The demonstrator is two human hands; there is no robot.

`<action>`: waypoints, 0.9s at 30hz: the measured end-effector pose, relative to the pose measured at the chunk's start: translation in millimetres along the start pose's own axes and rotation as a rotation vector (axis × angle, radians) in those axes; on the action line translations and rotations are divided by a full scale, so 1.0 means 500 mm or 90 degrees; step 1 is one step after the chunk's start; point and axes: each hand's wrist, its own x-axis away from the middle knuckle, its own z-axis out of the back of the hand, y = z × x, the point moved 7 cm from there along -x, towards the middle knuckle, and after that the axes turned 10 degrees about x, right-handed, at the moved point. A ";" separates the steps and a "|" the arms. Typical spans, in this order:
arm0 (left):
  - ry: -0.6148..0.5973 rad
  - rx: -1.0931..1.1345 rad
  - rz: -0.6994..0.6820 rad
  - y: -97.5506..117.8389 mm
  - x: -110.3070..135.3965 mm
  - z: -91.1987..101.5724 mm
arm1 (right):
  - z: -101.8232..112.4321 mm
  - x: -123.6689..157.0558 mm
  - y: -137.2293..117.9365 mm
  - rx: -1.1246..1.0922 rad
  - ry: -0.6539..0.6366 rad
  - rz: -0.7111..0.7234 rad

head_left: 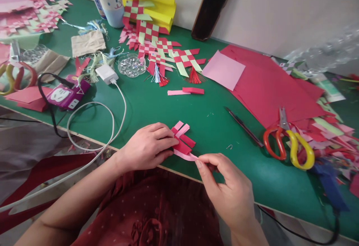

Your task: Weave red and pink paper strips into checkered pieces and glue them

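Near the table's front edge lies a small woven piece of red and pink paper strips (183, 147). My left hand (151, 145) holds it against the table, fingers bent over its left side and hiding that part. A light pink paper strip (186, 156) runs along the edge nearest me. Its right end is pinched between the thumb and forefinger of my right hand (224, 186). Just beyond the piece, a pink and a red paper strip (193, 90) lie end to end, partly overlapping.
Scissors (300, 150), a dark pen-like tool (244, 127) and red paper sheets (269, 81) lie right, near a blue tool (328, 182) with a cord. Finished woven pieces (148, 31) and a bead box (131, 65) are behind. A white cable (113, 115) loops left by a purple socket (67, 93).
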 end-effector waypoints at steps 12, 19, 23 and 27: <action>0.024 -0.015 -0.011 -0.002 0.000 -0.002 | 0.031 -0.017 0.108 0.082 0.001 -0.111; 0.042 -0.032 0.023 0.006 -0.010 -0.002 | 0.028 -0.036 0.106 0.022 -0.033 -0.124; 0.044 -0.051 0.054 0.013 -0.016 -0.003 | 0.026 -0.036 0.103 -0.018 -0.049 -0.129; 0.060 -0.033 0.053 0.016 -0.017 0.001 | 0.021 -0.026 0.116 -0.065 -0.076 -0.156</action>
